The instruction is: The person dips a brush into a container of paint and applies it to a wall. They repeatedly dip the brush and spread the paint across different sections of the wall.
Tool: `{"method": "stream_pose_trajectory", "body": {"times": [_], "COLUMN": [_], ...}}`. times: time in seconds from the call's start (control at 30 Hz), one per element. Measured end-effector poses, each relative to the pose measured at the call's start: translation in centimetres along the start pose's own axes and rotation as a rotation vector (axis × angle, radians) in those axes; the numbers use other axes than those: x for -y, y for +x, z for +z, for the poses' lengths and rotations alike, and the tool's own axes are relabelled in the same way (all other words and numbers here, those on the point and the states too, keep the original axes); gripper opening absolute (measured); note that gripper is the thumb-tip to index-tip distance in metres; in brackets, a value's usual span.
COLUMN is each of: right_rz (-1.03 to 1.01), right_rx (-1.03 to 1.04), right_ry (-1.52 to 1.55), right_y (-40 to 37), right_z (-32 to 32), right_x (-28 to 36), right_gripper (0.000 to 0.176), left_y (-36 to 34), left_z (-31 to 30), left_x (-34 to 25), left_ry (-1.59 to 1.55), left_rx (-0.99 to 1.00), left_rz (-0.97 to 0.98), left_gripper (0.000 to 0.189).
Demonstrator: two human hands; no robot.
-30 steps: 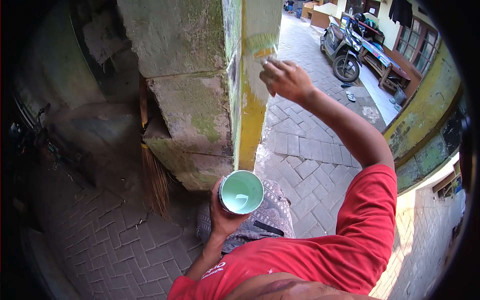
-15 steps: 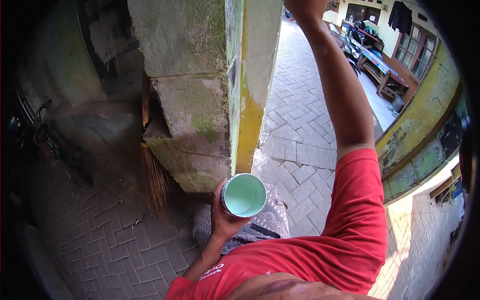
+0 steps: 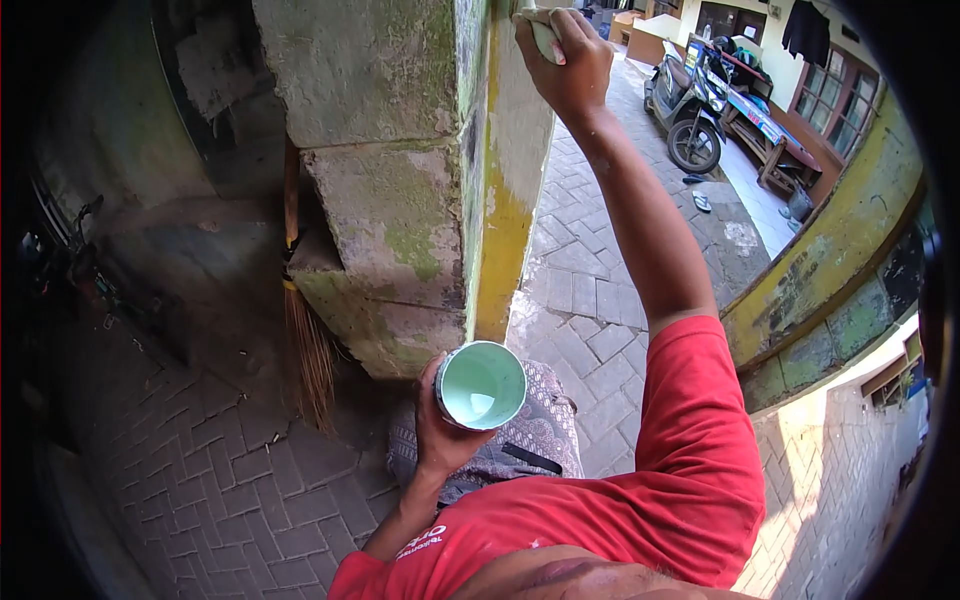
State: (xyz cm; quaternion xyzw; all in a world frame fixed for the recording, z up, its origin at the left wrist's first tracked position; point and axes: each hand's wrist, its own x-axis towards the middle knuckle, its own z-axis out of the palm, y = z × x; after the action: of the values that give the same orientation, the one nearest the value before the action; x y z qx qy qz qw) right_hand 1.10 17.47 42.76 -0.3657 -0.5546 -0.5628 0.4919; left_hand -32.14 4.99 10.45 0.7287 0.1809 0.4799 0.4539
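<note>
My left hand (image 3: 445,435) is wrapped round the side of a paint can (image 3: 512,412), held above my lap. The can's open mouth faces up, and pale mint-green paint (image 3: 470,382) lies inside. High up, my right hand (image 3: 582,75) is closed on a paintbrush (image 3: 546,38), whose pale, paint-smeared handle shows between the fingers. Its bristles are mostly cut off by the top edge of the view. The brush is against or close to the narrow side of the pillar (image 3: 520,120), which carries pale paint above older yellow paint (image 3: 505,250).
A twig broom (image 3: 305,340) leans beside the pillar's rough block face (image 3: 385,215). Beyond the pillar, a motorbike (image 3: 690,110) stands by a wooden bench (image 3: 765,140). Sandals (image 3: 701,201) lie on the paving. To the right curves a low yellow-green wall (image 3: 810,270).
My right hand has come down and left into view, showing the brush at the pillar. The paint can has shifted slightly left and up in view, with my left hand still round it.
</note>
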Motion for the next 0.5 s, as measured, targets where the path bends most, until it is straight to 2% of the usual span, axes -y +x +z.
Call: {"method": "stream_pose_trajectory", "body": {"times": [0.1,0.17,0.4,0.5], "right_rz": [0.026,0.090,0.102,0.133], "right_rx": [0.018,0.045,0.122,0.154], "right_ry": [0.003,-0.015,-0.041,-0.040], "right_y": [-1.7,-2.6,-5.6,-7.1], "right_z": [-0.1,0.1,-0.7,-1.1], "right_x": [0.6,1.1,2.3,2.9], "right_gripper": [0.013,0.013,0.014,0.016], "left_y": [0.1,0.0,-0.3,-0.4], "left_z": [0.2,0.3,0.1,-0.1], "left_x": [0.0,-0.2,-0.3,-0.3], "left_ry": [0.032,0.039,0.075,0.023], "left_rx": [0.007,-0.003,-0.011,0.002], "left_rz": [0.009,-0.002,0.014,-0.042], "left_gripper": [0.115,0.108,0.109,0.116]}}
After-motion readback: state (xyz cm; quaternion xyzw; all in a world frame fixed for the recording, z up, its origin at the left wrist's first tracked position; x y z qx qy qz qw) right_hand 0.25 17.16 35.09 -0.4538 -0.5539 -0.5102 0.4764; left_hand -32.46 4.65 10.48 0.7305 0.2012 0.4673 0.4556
